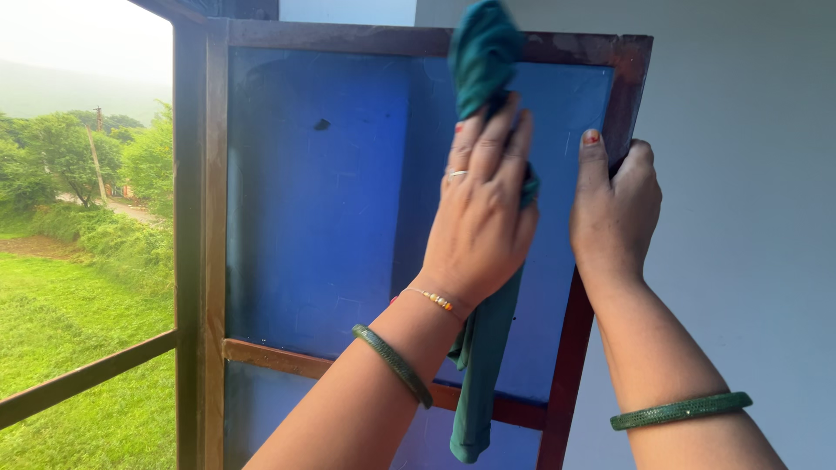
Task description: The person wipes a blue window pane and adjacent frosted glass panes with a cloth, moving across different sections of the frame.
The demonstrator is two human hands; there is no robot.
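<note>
The cloth [482,348] is dark green-blue, soft and long. Its upper end stands bunched above the left hand [482,218], near the top rail of the window shutter [313,200], and its lower end hangs loose below the wrist, down past the middle wooden bar. The material looks thin and wrinkled, with no pattern on it.

The left hand lies flat on the blue glass pane of the shutter, and the cloth is between the palm and the glass. The fingers [496,139] of this hand are close together and point up; they press on the cloth and cover its middle part, so only the two ends show. One finger has a ring, and the wrist has a thin bead bracelet and a green bangle [394,365].

The right hand [614,209] grips the right edge of the shutter frame, just beside the left hand. Its thumb lies on the front of the brown wood and the other fingers are curled behind the edge. This arm also has a green bangle.

The shutter has a dark brown wooden frame and stands in front of a grey wall [749,218]. At the left, the open window shows green grass [70,322] and trees.
</note>
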